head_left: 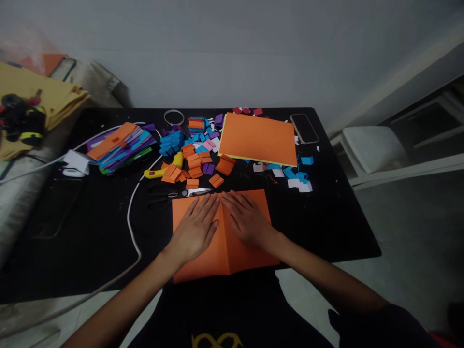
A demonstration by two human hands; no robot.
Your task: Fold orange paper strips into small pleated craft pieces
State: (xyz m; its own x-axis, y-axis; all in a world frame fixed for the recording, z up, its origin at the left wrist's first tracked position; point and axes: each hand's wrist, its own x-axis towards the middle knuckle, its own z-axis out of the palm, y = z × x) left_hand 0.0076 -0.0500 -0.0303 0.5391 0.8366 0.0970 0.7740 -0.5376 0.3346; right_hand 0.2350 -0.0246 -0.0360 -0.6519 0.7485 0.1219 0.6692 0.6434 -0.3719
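An orange sheet with a crease down its middle lies at the front edge of the black table. My left hand rests flat on its left half, fingers stretched toward the top of the crease. On the right half my right hand lies flat too, its fingertips close to those of my left hand beside the crease. Neither hand grips anything. Just beyond the sheet's top edge are black-handled scissors, their blades near my left fingertips.
Folded orange pieces, blue pieces and a yellow tool lie beyond. An orange sheet stack and a phone sit back right. A paper pile and a white cable are left.
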